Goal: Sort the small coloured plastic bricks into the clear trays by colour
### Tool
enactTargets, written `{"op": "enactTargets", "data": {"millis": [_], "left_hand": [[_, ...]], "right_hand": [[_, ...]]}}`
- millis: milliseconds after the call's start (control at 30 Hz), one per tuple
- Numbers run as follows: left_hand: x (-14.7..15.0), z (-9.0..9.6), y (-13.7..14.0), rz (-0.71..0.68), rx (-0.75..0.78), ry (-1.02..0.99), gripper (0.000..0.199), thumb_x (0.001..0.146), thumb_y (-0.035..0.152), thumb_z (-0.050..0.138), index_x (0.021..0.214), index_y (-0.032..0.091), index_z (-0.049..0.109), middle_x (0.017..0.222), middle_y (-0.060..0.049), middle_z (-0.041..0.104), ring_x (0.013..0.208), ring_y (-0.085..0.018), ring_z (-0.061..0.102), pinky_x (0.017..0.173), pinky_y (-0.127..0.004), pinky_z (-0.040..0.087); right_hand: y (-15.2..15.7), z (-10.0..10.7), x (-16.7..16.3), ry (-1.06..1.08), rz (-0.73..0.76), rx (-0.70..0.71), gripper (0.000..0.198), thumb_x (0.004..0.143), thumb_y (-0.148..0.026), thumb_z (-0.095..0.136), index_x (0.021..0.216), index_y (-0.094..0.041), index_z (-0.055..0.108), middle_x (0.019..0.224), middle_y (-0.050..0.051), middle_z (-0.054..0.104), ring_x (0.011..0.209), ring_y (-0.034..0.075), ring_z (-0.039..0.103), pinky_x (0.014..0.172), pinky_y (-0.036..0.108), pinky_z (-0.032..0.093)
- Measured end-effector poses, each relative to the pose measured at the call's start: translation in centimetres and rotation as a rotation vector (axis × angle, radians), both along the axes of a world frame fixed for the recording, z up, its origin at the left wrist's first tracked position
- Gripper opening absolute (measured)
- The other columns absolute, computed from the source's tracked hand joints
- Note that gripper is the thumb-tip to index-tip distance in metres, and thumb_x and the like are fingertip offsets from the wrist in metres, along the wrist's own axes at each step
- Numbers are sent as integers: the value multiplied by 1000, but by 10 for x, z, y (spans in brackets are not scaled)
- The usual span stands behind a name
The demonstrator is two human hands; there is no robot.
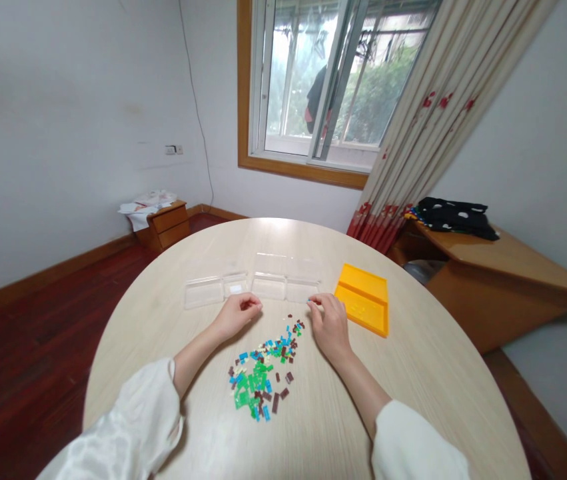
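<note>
My left hand (237, 316) is closed in a loose pinch just in front of the clear plastic boxes; whatever its fingertips hold, if anything, is too small to see. Across from it, my right hand (330, 323) is closed, with a tiny blue building brick (309, 301) at its fingertips. Between my forearms lies a loose pile of small building bricks (258, 373) in green, blue, brown and cream. One clear box (204, 292) stands beyond my left hand, and another clear box (269, 287) sits between the hands, farther back. Both have compartments.
A yellow divided tray (362, 317) lies to the right of my right hand, with a few small pieces in it. Everything rests on a round, pale wooden table (393, 373). A wooden cabinet (463, 267) with dark cloth on it stands beyond the right edge.
</note>
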State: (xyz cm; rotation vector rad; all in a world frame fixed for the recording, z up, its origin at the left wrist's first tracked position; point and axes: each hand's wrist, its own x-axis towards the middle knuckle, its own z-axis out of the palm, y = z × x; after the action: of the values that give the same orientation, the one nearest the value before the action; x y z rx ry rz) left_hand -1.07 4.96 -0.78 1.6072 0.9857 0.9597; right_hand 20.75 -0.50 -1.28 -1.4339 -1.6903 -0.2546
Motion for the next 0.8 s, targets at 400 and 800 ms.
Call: {"op": "enactTargets", "data": {"millis": [400, 800], "left_hand": [[0, -2, 2, 14, 19, 35, 20, 66, 33, 58, 65, 13, 58, 54, 2, 53, 52, -10, 45, 53, -22, 34], [26, -3, -4, 145, 174, 182, 22, 70, 31, 54, 69, 13, 66, 44, 7, 36, 46, -9, 32, 51, -22, 27]], "right_hand": [[25, 0, 5, -18, -131, 79, 20, 90, -26, 43, 85, -18, 60, 84, 6, 65, 83, 20, 54, 76, 31, 31], [33, -3, 8, -5, -166, 50, 24, 91, -26, 40, 88, -18, 62, 86, 7, 66, 84, 20, 54, 75, 31, 31]]}}
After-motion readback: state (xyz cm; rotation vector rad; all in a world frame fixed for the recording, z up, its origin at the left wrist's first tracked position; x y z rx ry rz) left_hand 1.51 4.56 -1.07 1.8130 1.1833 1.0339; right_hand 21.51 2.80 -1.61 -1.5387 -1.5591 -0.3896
